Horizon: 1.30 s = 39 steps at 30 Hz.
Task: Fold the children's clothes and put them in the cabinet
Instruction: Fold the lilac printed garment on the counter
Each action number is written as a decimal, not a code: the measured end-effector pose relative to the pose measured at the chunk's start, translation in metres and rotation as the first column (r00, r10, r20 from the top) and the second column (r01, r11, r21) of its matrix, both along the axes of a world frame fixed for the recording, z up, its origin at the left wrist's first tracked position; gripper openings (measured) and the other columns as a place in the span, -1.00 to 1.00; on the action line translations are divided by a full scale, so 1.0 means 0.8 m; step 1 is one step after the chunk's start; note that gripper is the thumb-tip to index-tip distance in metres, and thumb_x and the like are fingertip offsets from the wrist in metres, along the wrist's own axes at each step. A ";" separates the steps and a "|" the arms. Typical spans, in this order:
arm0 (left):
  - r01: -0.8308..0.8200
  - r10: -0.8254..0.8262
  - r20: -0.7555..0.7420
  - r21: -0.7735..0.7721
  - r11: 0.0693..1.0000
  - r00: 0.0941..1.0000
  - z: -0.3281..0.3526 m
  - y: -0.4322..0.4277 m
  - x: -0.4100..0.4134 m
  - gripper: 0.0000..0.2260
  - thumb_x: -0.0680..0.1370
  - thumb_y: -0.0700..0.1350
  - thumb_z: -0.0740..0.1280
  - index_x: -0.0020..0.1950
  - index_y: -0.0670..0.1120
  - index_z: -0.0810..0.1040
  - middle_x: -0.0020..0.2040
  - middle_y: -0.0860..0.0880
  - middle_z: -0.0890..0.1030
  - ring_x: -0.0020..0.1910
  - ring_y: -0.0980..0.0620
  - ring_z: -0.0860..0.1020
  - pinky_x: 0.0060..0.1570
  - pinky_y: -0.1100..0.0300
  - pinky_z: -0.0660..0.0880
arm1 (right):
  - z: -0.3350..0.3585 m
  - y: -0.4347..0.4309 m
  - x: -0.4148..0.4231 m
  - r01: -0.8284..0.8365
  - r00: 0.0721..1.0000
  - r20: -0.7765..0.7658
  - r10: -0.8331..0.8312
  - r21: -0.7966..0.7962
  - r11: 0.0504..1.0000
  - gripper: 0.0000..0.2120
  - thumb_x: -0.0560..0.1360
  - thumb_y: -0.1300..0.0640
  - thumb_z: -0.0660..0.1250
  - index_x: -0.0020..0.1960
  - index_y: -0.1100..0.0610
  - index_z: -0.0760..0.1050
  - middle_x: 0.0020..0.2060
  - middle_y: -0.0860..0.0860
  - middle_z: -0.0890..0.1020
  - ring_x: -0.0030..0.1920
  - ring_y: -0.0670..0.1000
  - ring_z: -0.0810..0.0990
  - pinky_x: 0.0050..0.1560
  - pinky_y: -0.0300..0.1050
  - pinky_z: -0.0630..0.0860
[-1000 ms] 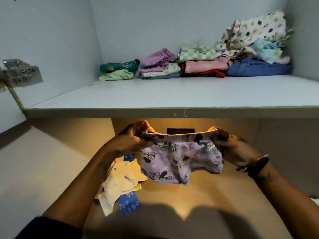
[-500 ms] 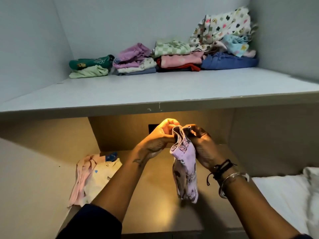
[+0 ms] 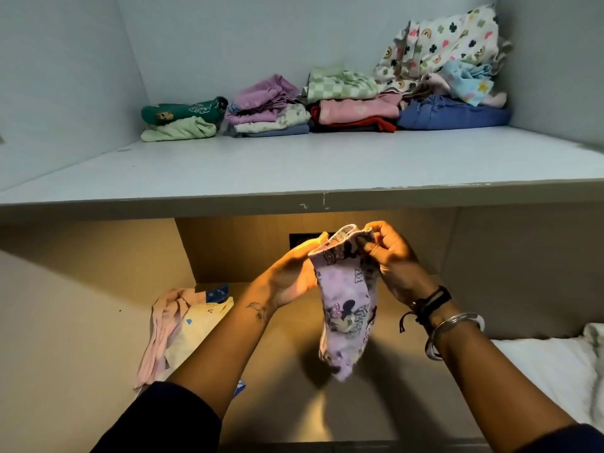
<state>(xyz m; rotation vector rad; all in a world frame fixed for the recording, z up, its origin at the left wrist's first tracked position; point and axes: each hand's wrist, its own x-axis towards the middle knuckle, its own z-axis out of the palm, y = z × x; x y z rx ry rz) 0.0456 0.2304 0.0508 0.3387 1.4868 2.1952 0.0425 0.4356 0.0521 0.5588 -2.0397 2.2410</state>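
Lilac printed shorts hang folded in half lengthwise in front of the lower cabinet compartment. Left hand and right hand are close together, both pinching the waistband at the top. Loose clothes lie on the lower shelf at left. Folded clothes sit in a row at the back of the upper shelf.

Folded piles line the shelf back — loose clothes lie below, left.
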 end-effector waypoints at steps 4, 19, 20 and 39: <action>-0.037 0.023 -0.165 -0.078 0.996 0.986 -0.023 0.011 0.003 -0.41 0.45 0.16 0.40 0.39 -0.12 0.46 0.24 -0.11 0.61 0.22 -0.06 0.58 0.21 -0.02 0.51 | -0.011 0.007 -0.025 0.281 0.957 -0.071 -0.280 0.015 0.959 -0.75 0.53 0.27 0.30 0.17 0.05 0.44 0.01 0.04 0.58 0.02 0.01 0.56 0.02 -0.12 0.54; -0.164 -0.069 -0.298 -0.689 0.706 0.952 -0.226 0.043 0.092 -0.88 0.48 -0.24 0.39 -0.07 -0.13 0.47 -0.09 -0.18 0.62 -0.16 -0.03 0.56 -0.09 -0.07 0.56 | -0.157 0.107 0.115 -0.295 0.940 0.305 0.156 0.490 0.820 -0.80 0.53 0.13 0.31 0.15 0.10 0.46 0.05 -0.08 0.63 0.04 -0.11 0.60 0.09 -0.15 0.51; -0.102 -0.120 -0.245 -0.732 0.674 0.962 -0.242 0.041 0.122 -0.87 0.49 -0.17 0.40 -0.02 -0.10 0.49 -0.05 -0.14 0.65 -0.10 -0.07 0.61 -0.05 -0.08 0.59 | -0.174 0.109 0.138 -0.351 0.912 0.366 0.185 0.462 0.815 -0.79 0.54 0.13 0.31 0.17 0.09 0.45 0.09 -0.10 0.64 0.11 -0.10 0.59 0.14 -0.18 0.50; -0.396 0.060 -0.515 -0.574 0.716 0.855 -0.087 0.055 -0.024 -0.75 0.43 -0.15 0.42 -0.05 -0.25 0.43 -0.17 -0.23 0.53 -0.21 0.05 0.45 -0.23 0.04 0.45 | -0.065 0.079 0.002 0.151 0.986 0.017 -0.168 0.358 0.922 -0.90 0.58 0.29 0.22 0.01 0.11 0.39 -0.18 -0.04 0.50 -0.23 -0.24 0.49 -0.22 -0.38 0.47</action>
